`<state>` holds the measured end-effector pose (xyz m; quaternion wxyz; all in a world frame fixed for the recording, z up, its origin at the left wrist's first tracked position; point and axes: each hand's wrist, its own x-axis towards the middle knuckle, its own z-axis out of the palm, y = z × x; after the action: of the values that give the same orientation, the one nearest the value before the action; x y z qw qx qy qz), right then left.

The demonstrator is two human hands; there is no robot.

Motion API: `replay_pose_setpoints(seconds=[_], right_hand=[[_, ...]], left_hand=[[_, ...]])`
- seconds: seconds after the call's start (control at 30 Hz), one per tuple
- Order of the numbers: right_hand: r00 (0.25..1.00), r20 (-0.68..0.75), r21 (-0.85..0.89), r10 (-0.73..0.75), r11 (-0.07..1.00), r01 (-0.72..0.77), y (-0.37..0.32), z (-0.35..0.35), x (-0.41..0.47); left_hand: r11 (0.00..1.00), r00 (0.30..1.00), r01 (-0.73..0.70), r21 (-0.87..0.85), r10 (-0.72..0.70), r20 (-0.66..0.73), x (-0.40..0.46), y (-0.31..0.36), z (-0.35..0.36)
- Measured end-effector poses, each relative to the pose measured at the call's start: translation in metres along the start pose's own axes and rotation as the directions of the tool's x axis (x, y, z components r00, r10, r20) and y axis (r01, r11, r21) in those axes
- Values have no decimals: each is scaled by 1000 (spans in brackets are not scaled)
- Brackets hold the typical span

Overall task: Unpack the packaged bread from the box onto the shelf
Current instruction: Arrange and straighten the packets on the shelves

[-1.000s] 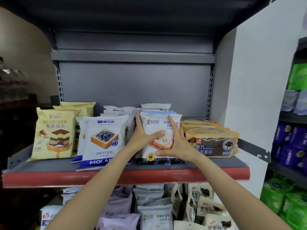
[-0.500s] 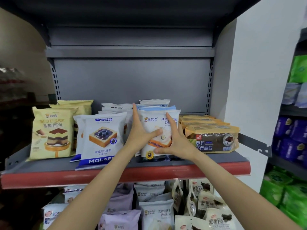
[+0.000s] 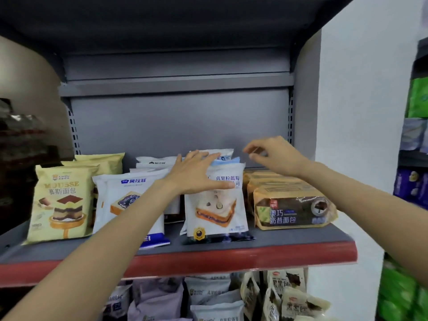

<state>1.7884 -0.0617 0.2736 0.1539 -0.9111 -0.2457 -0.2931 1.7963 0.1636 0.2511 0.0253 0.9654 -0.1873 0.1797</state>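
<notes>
A white blueberry-toast bread pack [image 3: 216, 209] stands upright at the middle front of the grey shelf with a red front edge [image 3: 254, 257]. My left hand [image 3: 196, 173] lies flat with straight fingers against the top of this pack and the packs behind it. My right hand [image 3: 272, 156] hovers above and right of the pack, fingers loosely curled, holding nothing. The box is not in view.
Yellow mousse bread packs [image 3: 61, 202] stand at the shelf's left, a white blueberry bread pack [image 3: 129, 202] beside them, brown chocolate bread packs [image 3: 291, 207] at the right. More bread packs [image 3: 208, 300] fill the shelf below. A white wall panel [image 3: 361, 135] bounds the right side.
Both hands have let go of the front of the white pack. The left hand moved up to its top; the right hand lifted up and to the right, free of it.
</notes>
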Motion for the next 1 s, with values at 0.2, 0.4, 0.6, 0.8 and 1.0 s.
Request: replay_pose_setpoints(seconds=[0.2, 0.4, 0.6, 0.8, 1.0], right_hand=[[969, 201, 27, -142, 990, 140, 33, 27, 83], [931, 328, -15, -161, 984, 176, 42, 69, 142], [929, 328, -43, -171, 980, 195, 52, 81, 163], [955, 240, -115, -171, 972, 203, 60, 89, 173], [976, 211, -185, -58, 978, 98, 59, 93, 174]], left_hand=[[989, 993, 117, -89, -117, 7, 31, 4, -1], [977, 976, 209, -47, -211, -48, 80, -32, -7], [988, 988, 150, -40, -148, 54, 103, -64, -7], [992, 980, 118, 55, -125, 155, 117, -81, -14], [988, 996, 30, 149, -43, 83, 130, -80, -5]])
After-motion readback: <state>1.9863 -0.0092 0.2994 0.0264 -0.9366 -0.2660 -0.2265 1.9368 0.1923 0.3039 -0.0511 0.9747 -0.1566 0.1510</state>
